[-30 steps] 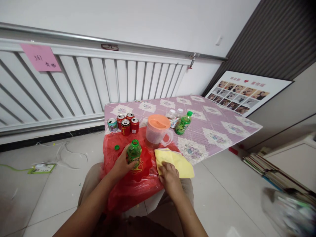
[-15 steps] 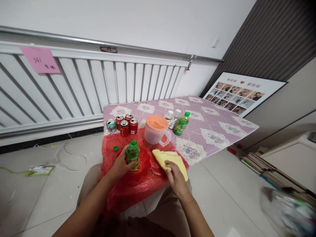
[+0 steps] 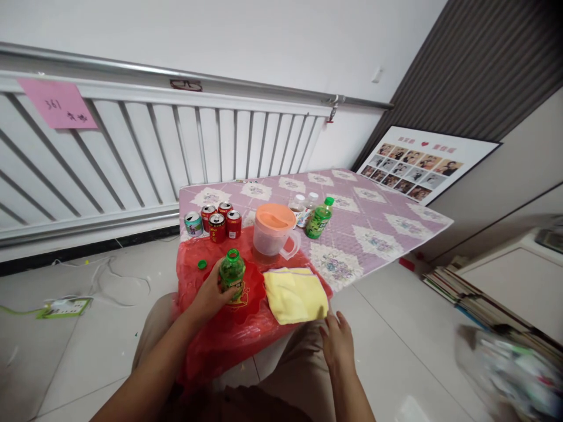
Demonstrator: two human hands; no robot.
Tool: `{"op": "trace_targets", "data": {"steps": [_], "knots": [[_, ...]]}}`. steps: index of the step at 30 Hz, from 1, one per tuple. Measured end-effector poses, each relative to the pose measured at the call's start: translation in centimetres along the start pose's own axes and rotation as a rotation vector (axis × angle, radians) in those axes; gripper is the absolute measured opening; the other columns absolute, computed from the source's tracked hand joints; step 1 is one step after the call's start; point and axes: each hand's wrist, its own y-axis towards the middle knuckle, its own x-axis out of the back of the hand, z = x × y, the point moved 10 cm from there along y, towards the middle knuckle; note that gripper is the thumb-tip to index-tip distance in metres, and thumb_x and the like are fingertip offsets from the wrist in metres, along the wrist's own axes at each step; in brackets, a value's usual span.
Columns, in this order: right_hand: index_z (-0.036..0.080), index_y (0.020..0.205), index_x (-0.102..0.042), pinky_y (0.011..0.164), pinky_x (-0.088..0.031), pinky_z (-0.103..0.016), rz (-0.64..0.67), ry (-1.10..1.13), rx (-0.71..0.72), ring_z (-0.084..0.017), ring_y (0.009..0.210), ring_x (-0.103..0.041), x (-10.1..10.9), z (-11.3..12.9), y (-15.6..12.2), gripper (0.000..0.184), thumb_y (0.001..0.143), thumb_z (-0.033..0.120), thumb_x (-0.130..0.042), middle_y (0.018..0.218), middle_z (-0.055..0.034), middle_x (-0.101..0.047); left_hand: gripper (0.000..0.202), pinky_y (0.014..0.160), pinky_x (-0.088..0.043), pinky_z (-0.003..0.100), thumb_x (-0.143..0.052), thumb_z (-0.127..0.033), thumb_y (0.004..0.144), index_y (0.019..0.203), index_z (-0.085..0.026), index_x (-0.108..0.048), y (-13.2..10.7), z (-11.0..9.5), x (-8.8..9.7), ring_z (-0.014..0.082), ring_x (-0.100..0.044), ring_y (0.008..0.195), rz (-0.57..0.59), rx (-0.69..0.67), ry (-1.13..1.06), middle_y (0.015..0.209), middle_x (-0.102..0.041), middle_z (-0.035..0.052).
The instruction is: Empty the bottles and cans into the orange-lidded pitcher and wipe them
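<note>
My left hand (image 3: 214, 296) is wrapped around an uncapped green plastic bottle (image 3: 232, 271), which stands upright over a red scalloped tray (image 3: 253, 299). The bottle's green cap (image 3: 202, 264) lies to its left on the red plastic sheet (image 3: 193, 340). A yellow cloth (image 3: 295, 296) is spread flat to the right of the tray. Just off the cloth's near right corner is my right hand (image 3: 338, 340), its fingers apart and nothing in them. Behind the cloth stands a clear plastic pitcher (image 3: 267, 239) with an orange lid (image 3: 275, 217).
Several drink cans (image 3: 217, 228) cluster at the table's left. Right of the pitcher stand a capped green bottle (image 3: 319, 219) and two white-capped bottles (image 3: 311, 202). A flowered cloth (image 3: 378, 240) covers the table, with a radiator (image 3: 229, 140) behind. A photo board (image 3: 426, 161) leans at the right.
My right hand has let go of the yellow cloth and moved right and toward me. The cloth now lies flatter. My left hand still holds the green bottle. The view has shifted slightly.
</note>
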Motion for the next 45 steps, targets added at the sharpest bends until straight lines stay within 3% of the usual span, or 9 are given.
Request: {"op": "trace_targets", "data": {"steps": [4,9,15,20,24,26,29,37,45], "knots": [[0.024,0.084,-0.059,0.051,-0.053,-0.031,0.055,0.132,-0.173,-0.019,0.060,-0.066,-0.9,-2.5,0.3,0.035,0.066,0.053,-0.068,0.072,-0.0007,-0.069,0.070,0.098,-0.056,0.042,-0.067,-0.031,0.075,0.139,-0.020,-0.041,0.0,0.2,0.0,0.0277,-0.067,0.112,-0.013,0.005,0.000,0.127,-0.065,0.0095],[0.025,0.076,-0.057,0.044,-0.049,-0.029,0.039,0.222,-0.207,-0.018,0.053,-0.061,-1.4,-2.4,0.9,0.031,0.059,0.045,-0.073,0.063,0.0007,-0.065,0.073,0.101,-0.054,0.042,-0.067,-0.031,0.075,0.141,-0.018,-0.038,0.1,0.4,-0.1,0.0278,-0.066,0.114,-0.003,0.008,-0.003,0.130,-0.064,0.0108],[0.023,0.089,-0.064,0.069,-0.058,-0.033,0.056,0.158,-0.087,-0.020,0.078,-0.069,-2.4,1.2,0.8,0.032,0.070,0.047,-0.069,0.084,-0.0024,-0.073,0.073,0.102,-0.053,0.043,-0.068,-0.033,0.074,0.140,-0.020,-0.039,0.1,0.6,-0.1,0.0286,-0.066,0.114,0.001,0.000,-0.018,0.128,-0.065,0.0100],[0.022,0.095,-0.069,0.092,-0.053,-0.041,0.151,-0.007,0.092,-0.025,0.100,-0.066,-4.9,5.4,-1.3,0.029,0.075,0.042,-0.069,0.108,-0.0087,-0.073,0.072,0.100,-0.055,0.043,-0.067,-0.032,0.074,0.140,-0.019,-0.040,0.0,0.3,-0.2,0.0281,-0.067,0.112,0.006,0.010,-0.057,0.129,-0.064,0.0102],[0.022,0.095,-0.070,0.106,-0.041,-0.049,0.473,-0.326,0.518,-0.028,0.122,-0.058,-9.7,9.1,-5.9,0.018,0.081,0.023,-0.058,0.124,-0.0108,-0.068,0.076,0.106,-0.050,0.045,-0.068,-0.030,0.073,0.142,-0.018,-0.038,0.1,0.4,0.0,0.0291,-0.064,0.118,-0.007,0.007,-0.043,0.132,-0.063,0.0110],[0.022,0.102,-0.069,0.107,-0.038,-0.052,0.626,-0.563,0.742,-0.028,0.127,-0.054,-11.7,9.3,-8.7,0.027,0.082,0.014,-0.053,0.126,-0.0109,-0.068,0.077,0.106,-0.050,0.046,-0.068,-0.028,0.072,0.142,-0.018,-0.038,0.1,0.6,0.0,0.0294,-0.063,0.118,-0.008,0.016,-0.053,0.132,-0.063,0.0112],[0.021,0.114,-0.066,0.107,-0.037,-0.054,0.684,-0.787,0.857,-0.031,0.132,-0.050,-12.3,8.4,-10.2,0.032,0.085,0.014,-0.055,0.133,-0.0122,-0.064,0.077,0.103,-0.052,0.046,-0.068,-0.029,0.072,0.142,-0.018,-0.037,0.1,0.6,-0.2,0.0293,-0.065,0.115,0.006,0.020,-0.079,0.131,-0.064,0.0111],[0.023,0.149,-0.041,0.106,-0.039,-0.058,0.577,-0.940,0.870,-0.036,0.141,-0.039,-12.4,7.7,-9.7,0.077,0.077,0.014,-0.066,0.151,-0.0154,-0.048,0.078,0.102,-0.052,0.044,-0.067,-0.030,0.073,0.143,-0.016,-0.036,0.1,0.8,-0.1,0.0286,-0.065,0.116,0.001,0.016,-0.047,0.132,-0.062,0.0125],[0.018,0.128,-0.064,0.109,-0.043,-0.055,0.564,-0.671,0.737,-0.031,0.133,-0.052,-11.2,7.0,-6.6,0.049,0.080,0.015,-0.054,0.140,-0.0150,-0.059,0.078,0.101,-0.053,0.043,-0.066,-0.031,0.075,0.144,-0.016,-0.034,0.1,0.7,-0.3,0.0285,-0.063,0.119,0.020,0.019,-0.079,0.134,-0.061,0.0139]]}}
